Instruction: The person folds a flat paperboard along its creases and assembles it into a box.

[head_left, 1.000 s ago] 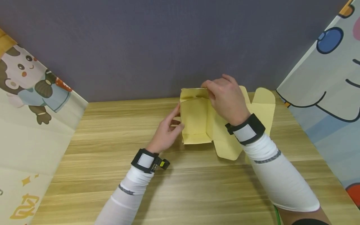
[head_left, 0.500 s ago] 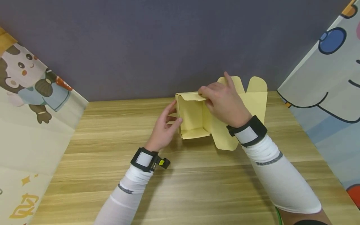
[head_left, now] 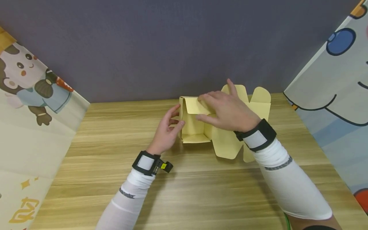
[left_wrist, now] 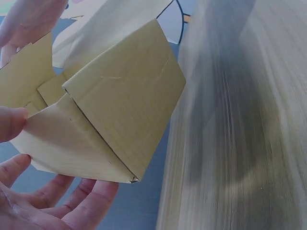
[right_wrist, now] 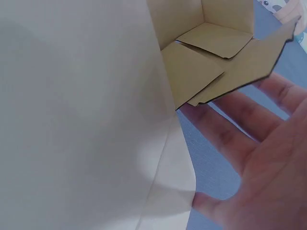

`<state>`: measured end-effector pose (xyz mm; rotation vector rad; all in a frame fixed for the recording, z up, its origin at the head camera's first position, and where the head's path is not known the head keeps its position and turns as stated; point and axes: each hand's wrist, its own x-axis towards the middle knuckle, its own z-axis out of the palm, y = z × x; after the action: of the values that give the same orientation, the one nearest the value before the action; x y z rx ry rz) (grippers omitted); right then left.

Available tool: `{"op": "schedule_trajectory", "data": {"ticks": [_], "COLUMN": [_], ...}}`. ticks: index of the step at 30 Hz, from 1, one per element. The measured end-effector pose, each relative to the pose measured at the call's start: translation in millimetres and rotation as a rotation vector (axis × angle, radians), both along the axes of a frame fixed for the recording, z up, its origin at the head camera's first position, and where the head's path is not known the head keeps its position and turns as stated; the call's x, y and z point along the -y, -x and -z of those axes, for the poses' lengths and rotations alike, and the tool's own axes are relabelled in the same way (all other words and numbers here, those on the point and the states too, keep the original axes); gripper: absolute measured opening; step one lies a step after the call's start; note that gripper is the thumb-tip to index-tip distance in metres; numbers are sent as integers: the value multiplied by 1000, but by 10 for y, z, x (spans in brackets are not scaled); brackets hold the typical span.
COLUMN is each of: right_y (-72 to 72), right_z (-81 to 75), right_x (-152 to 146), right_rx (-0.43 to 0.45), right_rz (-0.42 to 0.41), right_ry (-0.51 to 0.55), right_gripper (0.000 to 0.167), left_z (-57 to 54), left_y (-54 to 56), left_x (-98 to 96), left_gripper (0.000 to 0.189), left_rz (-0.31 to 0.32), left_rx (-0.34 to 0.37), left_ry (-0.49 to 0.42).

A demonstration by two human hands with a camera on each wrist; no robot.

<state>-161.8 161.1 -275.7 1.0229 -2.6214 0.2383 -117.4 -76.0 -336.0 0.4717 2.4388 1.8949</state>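
A pale yellow cardboard box (head_left: 193, 127) stands near the back wall, its opening facing me. Its lid (head_left: 260, 110), with rounded flaps, spreads out to the right. My left hand (head_left: 164, 134) holds the box's left side, thumb at the front edge and fingers along the outside; the left wrist view shows them at the side wall (left_wrist: 72, 139). With extended fingers, my right hand (head_left: 230, 110) presses the upper flap (head_left: 194, 105), which slants down across the opening. Those fingers (right_wrist: 249, 115) lie behind the flap in the right wrist view, and the thumb touches the lid's edge.
The wood-grain table (head_left: 184, 191) meets a dark grey wall (head_left: 172, 48) at the back. Printed cartoon panels stand at the left (head_left: 34, 80) and right (head_left: 325, 86). A green cord (head_left: 287, 220) shows beside the right forearm.
The upper flap has swung from upright to down across the opening, pushed by the right hand, whose grip has loosened into extended fingers. The box has shifted slightly left; the left hand still holds it.
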Motion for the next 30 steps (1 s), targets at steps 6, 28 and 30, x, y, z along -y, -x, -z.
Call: {"op": "schedule_trajectory", "data": {"ticks": [6,28,30], "right_y": [44,233,240], "right_z": [-1,321,337], "right_x": [3,104,111], "right_rx": [-14,-259,-277], "right_rz": [0,106,101], "right_ry": [-2,9,9], "right_gripper": [45,19,18], "left_z": [-18,132,149], "left_y": [-19,-65,-62], "left_x": [-7,-171,-167], "left_gripper": [59,58,59], "left_rz": [4,18,18], "left_rx": [-21,-105,-105], "left_ry": [18,119,131]}}
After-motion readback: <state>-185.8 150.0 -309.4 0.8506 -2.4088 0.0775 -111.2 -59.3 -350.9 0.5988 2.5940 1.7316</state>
